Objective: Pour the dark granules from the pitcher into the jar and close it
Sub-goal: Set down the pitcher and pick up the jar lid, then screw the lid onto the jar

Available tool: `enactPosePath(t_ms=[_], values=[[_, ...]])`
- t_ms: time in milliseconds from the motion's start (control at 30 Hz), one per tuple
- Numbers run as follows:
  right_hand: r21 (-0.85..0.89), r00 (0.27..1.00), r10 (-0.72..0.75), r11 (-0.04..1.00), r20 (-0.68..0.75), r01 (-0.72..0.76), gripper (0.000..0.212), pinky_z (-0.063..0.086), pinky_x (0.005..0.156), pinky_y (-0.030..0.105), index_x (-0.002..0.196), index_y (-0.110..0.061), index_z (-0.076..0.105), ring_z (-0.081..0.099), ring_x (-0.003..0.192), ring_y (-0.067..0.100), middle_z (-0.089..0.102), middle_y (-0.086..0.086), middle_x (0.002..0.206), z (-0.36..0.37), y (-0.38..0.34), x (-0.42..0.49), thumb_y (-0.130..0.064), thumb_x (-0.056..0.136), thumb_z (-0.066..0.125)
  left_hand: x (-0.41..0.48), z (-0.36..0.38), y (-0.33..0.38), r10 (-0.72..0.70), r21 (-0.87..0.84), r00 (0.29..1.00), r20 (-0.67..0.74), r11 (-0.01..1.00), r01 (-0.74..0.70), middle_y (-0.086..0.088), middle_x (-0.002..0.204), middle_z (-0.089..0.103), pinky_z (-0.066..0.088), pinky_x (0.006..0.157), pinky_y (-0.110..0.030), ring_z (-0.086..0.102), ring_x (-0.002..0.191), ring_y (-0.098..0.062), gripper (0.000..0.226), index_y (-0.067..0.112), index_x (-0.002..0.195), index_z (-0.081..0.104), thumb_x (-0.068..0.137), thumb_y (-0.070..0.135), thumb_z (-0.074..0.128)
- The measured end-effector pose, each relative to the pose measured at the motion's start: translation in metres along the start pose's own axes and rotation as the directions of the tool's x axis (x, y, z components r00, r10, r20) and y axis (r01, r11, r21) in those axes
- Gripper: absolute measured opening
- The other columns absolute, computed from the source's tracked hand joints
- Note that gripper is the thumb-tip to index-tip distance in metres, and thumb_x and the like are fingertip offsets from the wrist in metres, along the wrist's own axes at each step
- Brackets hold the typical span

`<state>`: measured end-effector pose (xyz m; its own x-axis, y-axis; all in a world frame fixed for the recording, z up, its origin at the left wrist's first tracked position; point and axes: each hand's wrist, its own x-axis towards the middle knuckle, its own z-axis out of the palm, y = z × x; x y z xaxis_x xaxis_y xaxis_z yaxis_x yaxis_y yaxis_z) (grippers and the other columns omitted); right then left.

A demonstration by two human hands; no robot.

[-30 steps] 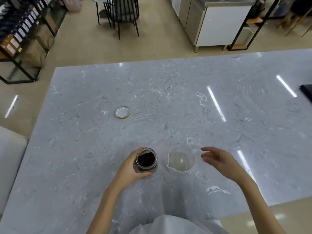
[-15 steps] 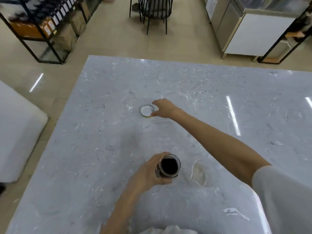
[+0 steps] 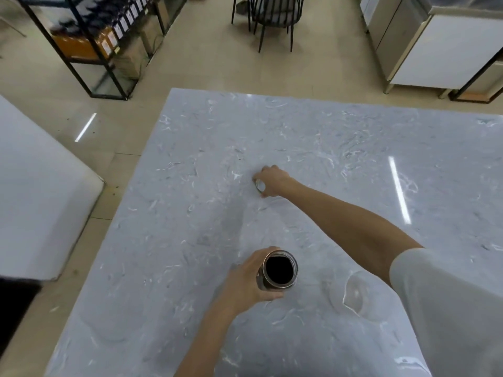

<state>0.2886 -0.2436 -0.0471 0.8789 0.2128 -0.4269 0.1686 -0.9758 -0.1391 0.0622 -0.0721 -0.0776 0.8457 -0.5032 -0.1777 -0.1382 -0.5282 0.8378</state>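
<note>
On the grey marble-patterned bench (image 3: pixel 353 148), a person's left hand (image 3: pixel 246 280) is wrapped around the side of a small round glass jar (image 3: pixel 280 270) that stands upright and uncapped near the bench's near edge, its open mouth showing dark granules (image 3: pixel 280 269) inside. The right hand (image 3: pixel 273 182), at the end of an outstretched bare arm, reaches toward the middle of the bench, fingers curled down over a small round metal lid (image 3: pixel 259 185), of which only a sliver shows at the fingertips (whether the lid is lifted or still flat on the surface cannot be told). A clear, empty-looking pitcher (image 3: pixel 353 295) sits on the bench just right of the jar, partly hidden behind the person's white short sleeve (image 3: pixel 446 308). Beyond the far edge lie a beige tiled floor, a black metal shelving rack (image 3: pixel 89 44) at far left, a black wire chair (image 3: pixel 272 14) and a white cabinet (image 3: pixel 446 50) at far right.
</note>
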Motion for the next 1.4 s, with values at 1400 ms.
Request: enactPosePath(t_ms=[1400], values=[[0.684, 0.949, -0.004, 0.693, -0.314, 0.229, 0.076, 0.051, 0.098, 0.034, 0.132, -0.030, 0.043, 0.062, 0.114, 0.011, 0.064, -0.007, 0.123, 0.081, -0.025, -0.253, -0.035, 0.070, 0.087, 0.007, -0.011, 0.013, -0.027, -0.172, 0.996, 0.085, 0.984, 0.041, 0.016, 0.126, 0.065, 0.053, 0.101, -0.044, 0.063, 0.116, -0.005, 0.083, 0.057, 0.126, 0.050, 0.059, 0.041, 0.096]])
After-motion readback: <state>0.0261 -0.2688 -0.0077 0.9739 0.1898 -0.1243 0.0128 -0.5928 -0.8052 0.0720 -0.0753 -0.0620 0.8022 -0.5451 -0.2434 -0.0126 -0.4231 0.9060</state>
